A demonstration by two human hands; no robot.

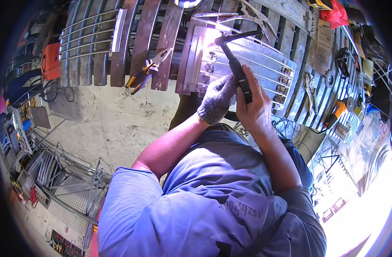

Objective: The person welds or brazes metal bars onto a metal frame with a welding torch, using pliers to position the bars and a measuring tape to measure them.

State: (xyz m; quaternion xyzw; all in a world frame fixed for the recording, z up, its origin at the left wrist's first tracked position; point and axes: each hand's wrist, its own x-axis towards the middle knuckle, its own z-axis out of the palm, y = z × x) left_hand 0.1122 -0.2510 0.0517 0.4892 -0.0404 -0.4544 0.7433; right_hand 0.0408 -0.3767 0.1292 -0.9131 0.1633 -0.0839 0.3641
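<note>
Torch (pixel 238 70) sits over the grille (pixel 264 64) at 12 o'clock, tip sparking at its 11 o'clock corner. Right hand (pixel 253 107) is clenched round the handle; gloved left hand (pixel 216 100) props it, can't tell if it's gripping. Looks mid-weld to me, most tabs seem on already. Pliers (pixel 147 70) lie at 9 o'clock.

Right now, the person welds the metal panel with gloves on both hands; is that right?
Not quite: only the left hand wears a grey glove. The right hand, gripping the welding torch over the metal panel, is bare, as the head view shows.
</note>
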